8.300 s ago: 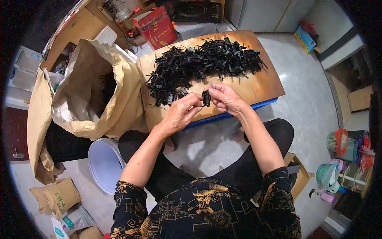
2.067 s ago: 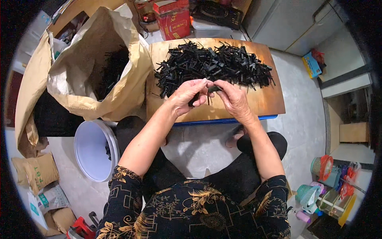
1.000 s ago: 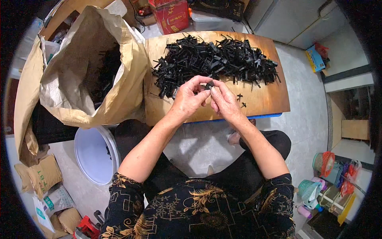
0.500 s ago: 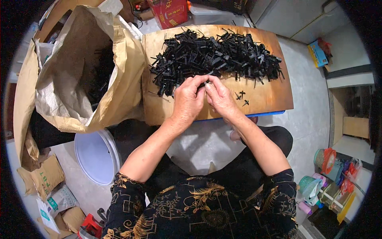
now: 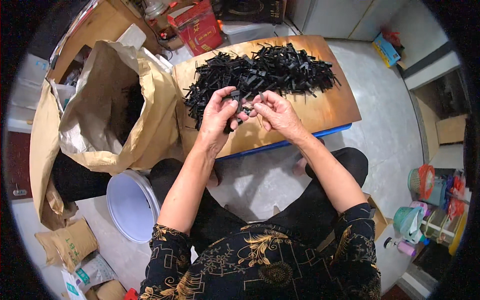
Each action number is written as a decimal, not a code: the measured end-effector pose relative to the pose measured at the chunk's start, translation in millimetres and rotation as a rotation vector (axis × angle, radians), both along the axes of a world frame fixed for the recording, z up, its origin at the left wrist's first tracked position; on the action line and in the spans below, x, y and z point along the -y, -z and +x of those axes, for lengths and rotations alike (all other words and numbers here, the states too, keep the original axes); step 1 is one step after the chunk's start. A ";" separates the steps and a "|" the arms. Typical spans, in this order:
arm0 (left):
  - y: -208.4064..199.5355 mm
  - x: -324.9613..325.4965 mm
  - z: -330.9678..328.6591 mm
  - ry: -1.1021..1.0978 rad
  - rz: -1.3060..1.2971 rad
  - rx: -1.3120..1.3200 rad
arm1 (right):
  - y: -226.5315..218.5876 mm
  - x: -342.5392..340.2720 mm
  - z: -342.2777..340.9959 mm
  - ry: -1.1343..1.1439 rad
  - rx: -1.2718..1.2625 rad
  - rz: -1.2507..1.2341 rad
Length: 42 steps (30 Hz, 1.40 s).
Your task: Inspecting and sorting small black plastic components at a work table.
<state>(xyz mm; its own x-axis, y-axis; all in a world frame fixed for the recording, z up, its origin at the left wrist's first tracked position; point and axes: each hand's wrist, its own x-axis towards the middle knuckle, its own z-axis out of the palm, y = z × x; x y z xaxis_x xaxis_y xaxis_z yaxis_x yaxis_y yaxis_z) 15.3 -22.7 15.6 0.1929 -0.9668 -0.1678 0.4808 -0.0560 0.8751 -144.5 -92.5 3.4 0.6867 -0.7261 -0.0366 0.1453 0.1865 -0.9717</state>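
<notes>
Over the front of a wooden board (image 5: 325, 109), my left hand (image 5: 216, 120) is closed on a small black plastic part (image 5: 236, 94), gripped between thumb and fingers. Just to its right, my right hand (image 5: 279, 116) is pinched shut, and a small dark sliver (image 5: 262, 96) shows at its fingertips. Whether that sliver is separate from the part in my left hand, I cannot tell. Behind both hands spreads a heaped pile of black plastic parts (image 5: 272, 69) with thin prongs. Other dark bits show around my left fingers, partly hidden.
A large open paper sack (image 5: 159, 95) stands against the board's left side, with dark contents inside. Below it is a round white bucket (image 5: 131, 212). A red box (image 5: 197, 30) sits behind the board. Blue edging (image 5: 320, 134) shows under the board's front. Baskets and bags (image 5: 407, 220) stand at right.
My hands, close together before, have moved apart. My left hand has turned up, bringing the black part into sight. The whole view has shifted slightly.
</notes>
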 end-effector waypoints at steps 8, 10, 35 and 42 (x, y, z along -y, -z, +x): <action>-2.9 -3.3 -9.6 0.255 0.037 -0.079 | 0.6 6.1 -17.9 -0.099 -0.025 0.136; -3.4 -4.4 -13.1 0.289 0.038 -0.054 | 6.9 8.0 -18.8 -0.124 0.025 0.163; 2.6 -4.7 -7.9 0.256 0.106 0.610 | 9.7 -11.8 -0.8 -0.177 -0.254 -0.130; 19.4 -1.6 -7.0 0.212 0.062 0.688 | 33.0 -12.1 9.4 -0.038 -0.298 -0.303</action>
<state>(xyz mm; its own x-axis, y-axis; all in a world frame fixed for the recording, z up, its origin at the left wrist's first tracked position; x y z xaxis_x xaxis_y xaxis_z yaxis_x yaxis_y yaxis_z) 8.3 -21.0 -3.8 0.0839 -0.9877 -0.1317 -0.2050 -0.1464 0.9678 -135.2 -80.3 -29.6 0.7049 -0.7089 -0.0263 -0.1519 -0.1146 -0.9817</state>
